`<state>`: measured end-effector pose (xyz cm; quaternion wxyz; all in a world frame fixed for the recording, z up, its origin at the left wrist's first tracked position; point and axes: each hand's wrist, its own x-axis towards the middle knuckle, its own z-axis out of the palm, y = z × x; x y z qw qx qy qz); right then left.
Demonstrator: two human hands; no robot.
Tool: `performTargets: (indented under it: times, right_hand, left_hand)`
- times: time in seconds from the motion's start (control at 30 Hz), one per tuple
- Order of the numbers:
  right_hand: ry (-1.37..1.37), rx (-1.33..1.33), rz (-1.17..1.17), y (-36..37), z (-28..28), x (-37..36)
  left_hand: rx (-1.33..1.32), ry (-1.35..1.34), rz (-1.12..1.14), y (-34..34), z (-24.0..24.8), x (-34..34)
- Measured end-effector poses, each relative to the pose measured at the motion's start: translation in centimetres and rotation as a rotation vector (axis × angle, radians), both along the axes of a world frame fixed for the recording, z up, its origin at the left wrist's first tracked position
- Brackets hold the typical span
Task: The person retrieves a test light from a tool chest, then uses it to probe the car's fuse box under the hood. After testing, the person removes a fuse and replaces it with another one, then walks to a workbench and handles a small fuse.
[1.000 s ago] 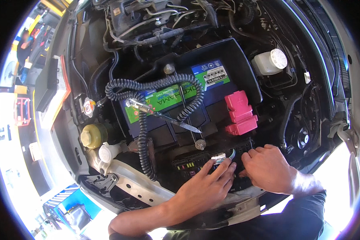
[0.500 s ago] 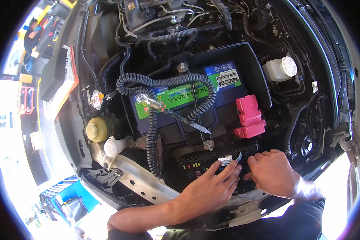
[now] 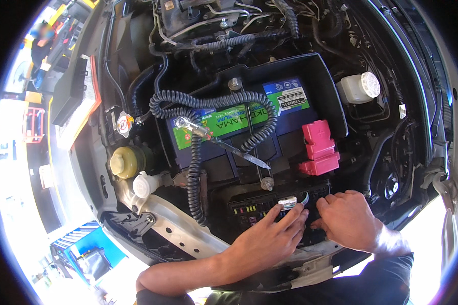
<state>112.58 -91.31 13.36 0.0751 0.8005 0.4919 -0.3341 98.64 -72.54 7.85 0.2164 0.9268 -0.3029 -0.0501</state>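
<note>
In front of the battery lies an open fuse box (image 3: 247, 208) with rows of small coloured fuses. My left hand (image 3: 269, 231) reaches over it from the lower left. Its thumb and fingertips close on a small clear-and-silver component (image 3: 288, 202), from which a pale green wire (image 3: 306, 197) curves off to the right. At the box's right end is my right hand (image 3: 347, 218), its fingers curled down and closed. Whatever lies between those fingertips is hidden beneath the hand.
A test light (image 3: 229, 147) with a black coiled cord (image 3: 195, 178) rests on the car battery (image 3: 224, 127). Beside it sits a red terminal cover (image 3: 319, 147). Fluid reservoirs with white caps (image 3: 370, 85) and a yellowish cap (image 3: 122, 163) flank the bay. A blue cart (image 3: 94, 249) stands left.
The view shifts very slightly. Both hands stay in nearly the same places over the fuse box.
</note>
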Motion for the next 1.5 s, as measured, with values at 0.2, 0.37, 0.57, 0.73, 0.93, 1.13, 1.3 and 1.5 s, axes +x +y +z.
performTargets:
  times: [0.2,0.37,0.57,0.73,0.93,1.13,1.3,1.5]
  right_hand:
    - [0.058,-0.113,0.003,0.45,0.43,0.21]
    - [0.064,-0.146,-0.008,0.57,0.46,0.19]
    - [0.003,-0.025,0.000,0.01,0.01,0.04]
    - [0.008,0.017,-0.018,-0.15,-0.10,0.05]
    - [0.064,-0.076,-0.011,0.18,0.38,0.32]
    - [0.056,-0.065,-0.013,0.39,0.45,0.38]
    - [0.065,-0.100,-0.010,0.52,0.50,0.42]
    - [0.066,-0.112,-0.013,0.62,0.51,0.45]
  left_hand:
    - [-0.003,-0.005,0.004,-0.10,-0.12,-0.08]
    - [-0.022,0.010,0.007,-0.11,-0.10,-0.08]
    - [0.046,0.048,-0.015,-0.10,0.18,-0.07]
    - [0.052,0.046,-0.013,-0.09,0.35,0.01]
    - [0.058,0.042,-0.015,-0.05,0.35,0.02]
    - [0.012,0.022,-0.001,-0.02,0.09,-0.05]
    - [-0.016,0.011,0.012,-0.02,-0.11,-0.15]
    - [-0.025,0.019,0.015,-0.04,-0.12,-0.16]
